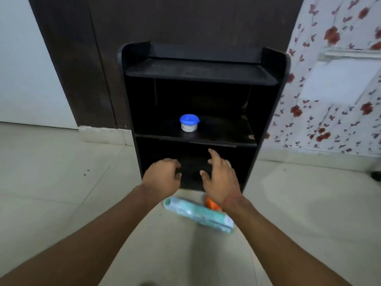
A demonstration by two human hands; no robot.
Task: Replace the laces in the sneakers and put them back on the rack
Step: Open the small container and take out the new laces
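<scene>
A black shoe rack (pixel 268 104) stands against a dark door, with a top shelf, a middle shelf and a dark bottom compartment. Both my hands reach toward the bottom compartment. My left hand (pixel 162 176) has its fingers curled downward at the compartment's mouth, and I cannot make out anything in it. My right hand (pixel 218 172) is spread with straight fingers and holds nothing. Whatever lies inside the bottom compartment is too dark to make out. No sneakers or laces show clearly.
A small tub with a blue lid (pixel 189 123) sits on the middle shelf. A pale green and white packet (pixel 198 214) and an orange object (pixel 211 203) lie on the tiled floor (pixel 61 193) just before the rack. Flowered wallpaper (pixel 329 124) covers the right wall.
</scene>
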